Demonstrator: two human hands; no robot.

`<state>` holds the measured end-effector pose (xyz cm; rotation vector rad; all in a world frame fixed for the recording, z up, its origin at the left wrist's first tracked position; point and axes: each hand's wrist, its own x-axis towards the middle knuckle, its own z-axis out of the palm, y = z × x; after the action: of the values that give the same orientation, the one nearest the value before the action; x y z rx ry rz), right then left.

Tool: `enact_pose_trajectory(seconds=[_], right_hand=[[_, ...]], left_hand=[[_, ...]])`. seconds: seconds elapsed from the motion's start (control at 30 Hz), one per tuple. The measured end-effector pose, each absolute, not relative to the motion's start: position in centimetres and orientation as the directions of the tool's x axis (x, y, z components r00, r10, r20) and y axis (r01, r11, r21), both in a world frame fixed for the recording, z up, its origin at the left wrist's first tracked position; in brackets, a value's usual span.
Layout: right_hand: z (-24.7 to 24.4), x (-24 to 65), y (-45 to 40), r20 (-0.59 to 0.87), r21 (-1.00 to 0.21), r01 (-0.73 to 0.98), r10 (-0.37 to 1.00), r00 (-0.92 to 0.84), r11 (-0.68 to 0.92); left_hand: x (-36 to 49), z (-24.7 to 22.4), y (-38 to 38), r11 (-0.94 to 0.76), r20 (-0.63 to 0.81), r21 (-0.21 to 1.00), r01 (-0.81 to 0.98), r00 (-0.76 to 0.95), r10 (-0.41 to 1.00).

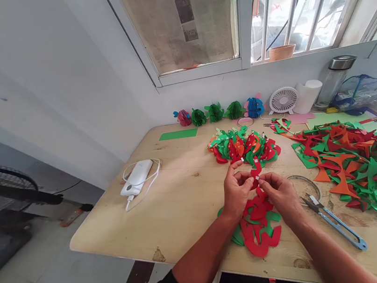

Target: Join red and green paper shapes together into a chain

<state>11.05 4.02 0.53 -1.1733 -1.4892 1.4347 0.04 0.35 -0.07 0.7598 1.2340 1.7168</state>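
Note:
Between thumb and fingers, my left hand [236, 196] grips a red paper cutout [257, 169] that carries small white squares. My right hand [281, 194] is closed in a pinch at the cutout's right edge, by one of these white squares. Beneath both hands lies a loose stack of red and green paper cutouts [259, 239], partly covered by my left wrist. Just beyond my fingertips is a heap of curved red, green and orange cutouts [235, 145] dotted with white squares. A blue-handled utility knife [340, 226] and a ring of tape [316, 189] rest right of my right hand.
Colourful paper scraps [358, 162] are piled at the right. A white power bank [136, 178] with a cable lies left. Along the wall stand folded paper figures [215, 112], a small fan [284, 100] and a glass bottle [332, 85]. The table's front edge [156, 262] is near me.

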Motion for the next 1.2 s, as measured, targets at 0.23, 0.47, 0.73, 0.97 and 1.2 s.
enact_pose_trajectory(seconds=[0.23,0.47,0.73,0.97,1.2], right_hand=[[0.0,11.1,4.3,-0.031,-0.993,0.114,0.948,-0.317,0.006],[0.1,11.1,4.2,0.003,-0.992,0.120,0.950,-0.314,0.043],[0.2,11.0,4.1,-0.036,-0.993,0.116,0.949,-0.314,0.000],[-0.4,11.2,4.3,-0.012,-0.990,0.138,0.945,-0.326,0.035],[-0.8,11.4,4.5,0.064,-0.943,0.291,0.943,-0.325,0.164]], left_hand=[[0.1,0.1,0.4,-0.110,-0.030,0.954,-0.279,-0.453,0.891],[0.1,0.0,0.4,-0.108,-0.022,0.959,-0.261,-0.450,0.893],[0.1,0.0,0.4,-0.123,-0.012,0.957,-0.264,-0.458,0.889],[0.2,0.3,0.3,-0.101,-0.032,0.960,-0.262,-0.460,0.888],[0.1,0.2,0.2,-0.121,0.001,0.964,-0.238,-0.448,0.894]])
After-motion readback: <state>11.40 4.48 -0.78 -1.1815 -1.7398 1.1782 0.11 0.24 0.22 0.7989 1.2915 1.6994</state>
